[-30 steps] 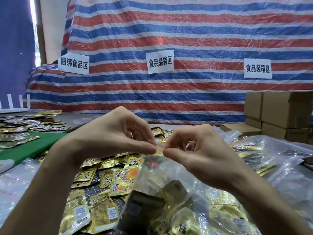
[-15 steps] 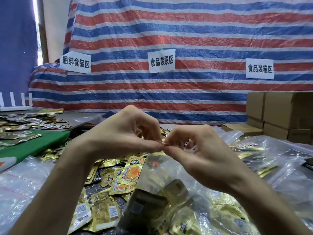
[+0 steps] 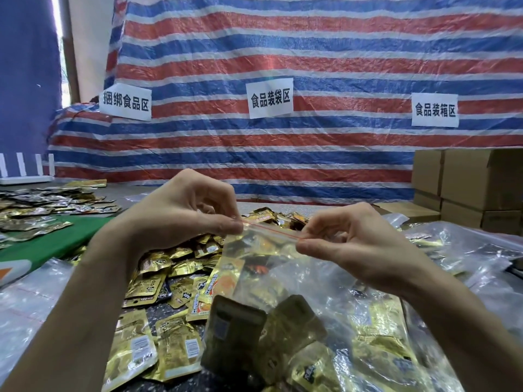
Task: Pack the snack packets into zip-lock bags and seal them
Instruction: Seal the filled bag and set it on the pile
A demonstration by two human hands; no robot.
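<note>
- While left hand (image 3: 181, 219) and right hand (image 3: 351, 244) pinch the strip (image 3: 271, 229) ends, fingers (image 3: 232, 228) curled tight, sealing is in hand.
- Filled bag (image 3: 283, 275) held near centre, over loose packets (image 3: 158, 346).
- Next, probably: press along strip until shut.

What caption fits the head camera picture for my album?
Left hand and right hand pinch the red zip strip of a zip-lock bag holding gold snack packets.

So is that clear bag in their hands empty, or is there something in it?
Not empty: gold snack packets show through the zip-lock bag. The left hand and right hand pinch its red-striped top.
</note>
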